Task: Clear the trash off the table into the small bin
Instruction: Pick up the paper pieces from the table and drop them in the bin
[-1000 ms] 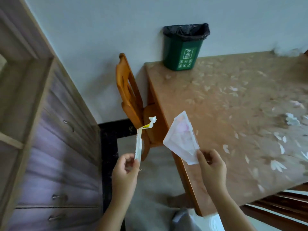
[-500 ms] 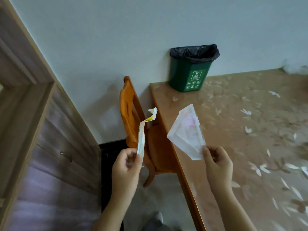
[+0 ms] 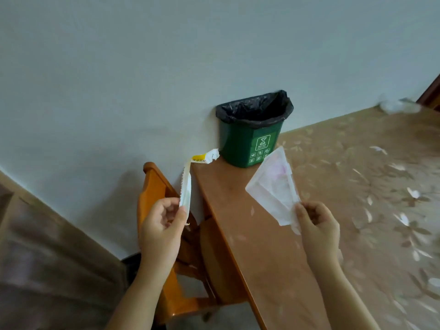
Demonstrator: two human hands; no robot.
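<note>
A small green bin (image 3: 250,141) with a black liner stands at the table's far left corner against the wall. My left hand (image 3: 162,227) pinches a narrow torn wrapper strip (image 3: 187,184), white with a yellow end, held upright left of the table edge. My right hand (image 3: 316,225) grips the bottom corner of a white translucent plastic wrapper (image 3: 276,189) with a faint pink print, held up over the table just in front of the bin. The brown table (image 3: 238,210) has a floral cover with white petal shapes.
An orange wooden chair (image 3: 154,186) is pushed against the table's left side, under my left hand. A pale crumpled object (image 3: 397,107) lies at the table's far right edge by the wall. A dark wooden cabinet (image 3: 47,258) fills the lower left.
The view has tilted up and moved closer to the bin. Both hands, still holding their wrappers, are now nearer the bin, the right wrapper just in front of it.
</note>
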